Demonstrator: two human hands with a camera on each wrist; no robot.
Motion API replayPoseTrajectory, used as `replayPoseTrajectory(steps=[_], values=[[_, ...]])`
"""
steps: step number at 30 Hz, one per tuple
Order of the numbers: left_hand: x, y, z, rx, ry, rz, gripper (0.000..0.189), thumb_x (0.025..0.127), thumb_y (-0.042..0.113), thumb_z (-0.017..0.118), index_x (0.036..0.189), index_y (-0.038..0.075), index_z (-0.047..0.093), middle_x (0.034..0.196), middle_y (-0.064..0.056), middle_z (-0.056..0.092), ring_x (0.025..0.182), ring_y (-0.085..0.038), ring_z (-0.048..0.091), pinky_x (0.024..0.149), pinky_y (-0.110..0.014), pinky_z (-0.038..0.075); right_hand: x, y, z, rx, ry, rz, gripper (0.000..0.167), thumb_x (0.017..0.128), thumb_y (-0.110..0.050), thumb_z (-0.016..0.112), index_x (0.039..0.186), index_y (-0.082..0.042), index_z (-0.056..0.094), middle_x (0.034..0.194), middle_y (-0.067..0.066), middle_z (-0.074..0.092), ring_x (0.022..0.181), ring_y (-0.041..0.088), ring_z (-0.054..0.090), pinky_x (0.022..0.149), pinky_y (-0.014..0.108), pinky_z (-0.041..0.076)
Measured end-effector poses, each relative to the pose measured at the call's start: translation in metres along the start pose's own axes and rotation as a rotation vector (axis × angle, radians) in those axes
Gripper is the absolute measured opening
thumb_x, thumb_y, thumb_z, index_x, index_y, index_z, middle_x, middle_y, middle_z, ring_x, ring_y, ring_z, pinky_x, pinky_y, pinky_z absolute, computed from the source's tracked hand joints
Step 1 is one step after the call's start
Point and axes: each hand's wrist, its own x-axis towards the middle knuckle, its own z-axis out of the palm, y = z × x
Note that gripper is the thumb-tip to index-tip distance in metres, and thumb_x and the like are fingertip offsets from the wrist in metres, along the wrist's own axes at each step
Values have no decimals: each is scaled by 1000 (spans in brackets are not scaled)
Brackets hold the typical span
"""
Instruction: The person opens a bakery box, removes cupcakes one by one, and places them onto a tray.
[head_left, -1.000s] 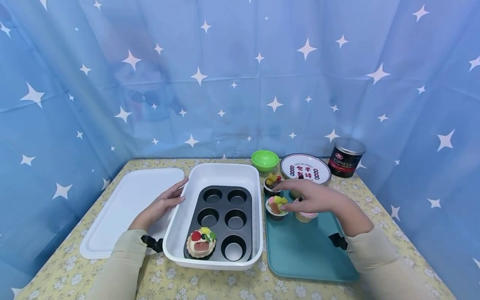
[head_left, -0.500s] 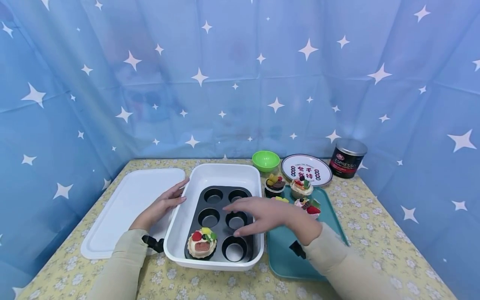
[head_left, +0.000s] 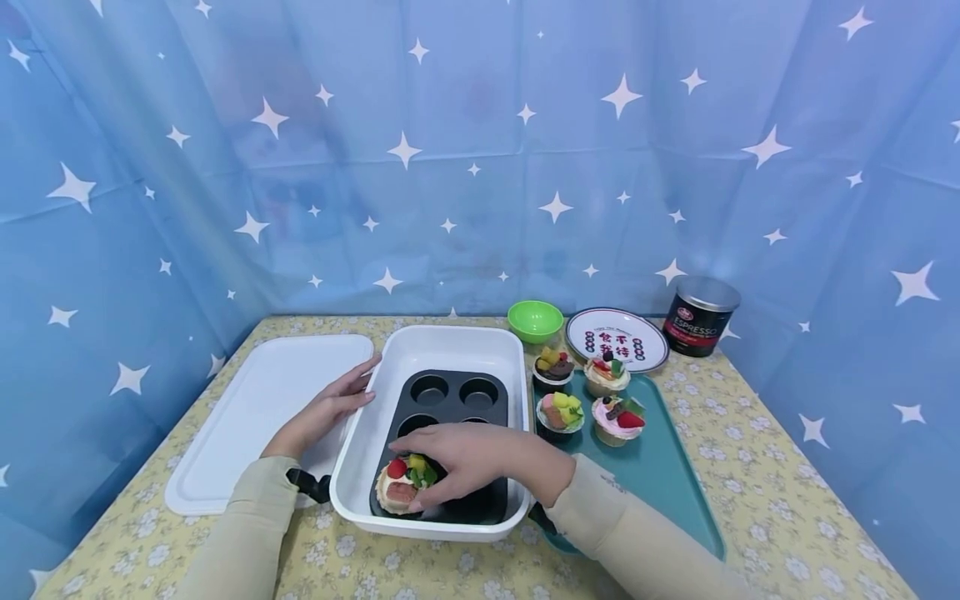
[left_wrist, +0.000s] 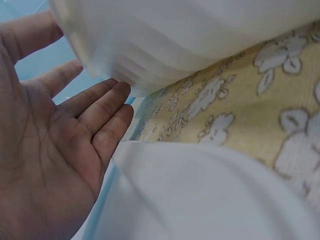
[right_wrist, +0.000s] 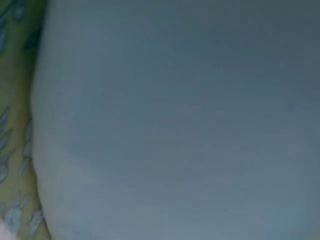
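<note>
In the head view, a black muffin tin (head_left: 493, 417) lies inside a white plastic tub (head_left: 431, 527). A fruit-topped cupcake (head_left: 396, 487) sits in its front left cup. My right hand (head_left: 468, 458) grips this cupcake, fingers over its far side and thumb at its near right; the hand covers several of the tin's cups. The tub's pale wall (right_wrist: 175, 120) fills most of the right wrist view. My left hand (head_left: 333, 408) touches the tub's left rim with extended fingers. In the left wrist view, its fingertips lie against the tub's outer wall (left_wrist: 165, 40).
Right of the tub, several cupcakes (head_left: 617, 421) stand at the back of a teal tray (head_left: 652, 483). Behind are a green bowl (head_left: 536, 321), a patterned plate (head_left: 652, 346) and an espresso can (head_left: 700, 317). A white lid (head_left: 262, 417) lies on the left.
My right hand has moved left from the cupcakes on the tray, across the muffin tin, to the cupcake in its front left cup. My left hand has stayed at the tub's rim.
</note>
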Motion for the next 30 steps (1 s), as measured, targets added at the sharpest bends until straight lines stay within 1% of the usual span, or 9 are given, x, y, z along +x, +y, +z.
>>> replayPoseTrajectory(steps=[5,9,11,17,24,30], values=[[0,1,1,1,6,0,71,101,33,60,161,38,21,165,-6,25,149,-32,29,117,-58,25,6,-4,4,-8,-9,-12,82,93,-57,64,158,-16,35,155,-2,41,137,6,41,109,26,40],[1,0,1,-2,3,7,72,101,32,60,162,36,20,165,-7,24,149,-32,28,117,-58,25,10,-6,9,-40,4,-18,76,94,-52,66,154,-13,40,150,-1,46,133,6,44,105,21,41],[1,-1,1,-7,-2,11,73,102,31,60,162,35,19,165,-6,23,149,-32,27,117,-58,24,10,-7,10,-42,7,-11,74,94,-50,67,153,-14,42,149,-2,46,132,6,44,104,21,41],[1,-1,2,0,5,3,71,102,31,59,161,37,20,165,-4,25,149,-30,28,117,-58,25,10,-7,11,-57,17,-11,71,92,-46,71,151,-16,45,145,-4,49,128,4,46,103,20,41],[0,-1,2,5,-10,28,70,104,29,55,163,32,17,165,-10,22,149,-34,27,117,-59,25,12,-8,13,-126,62,-56,68,91,-49,71,146,-16,50,136,-7,55,120,1,50,99,17,43],[0,0,2,22,-6,33,69,105,28,54,163,31,17,166,-10,22,149,-35,26,117,-59,25,13,-9,13,-193,86,-84,62,91,-50,71,142,-18,54,127,-9,58,112,-1,52,93,14,44]])
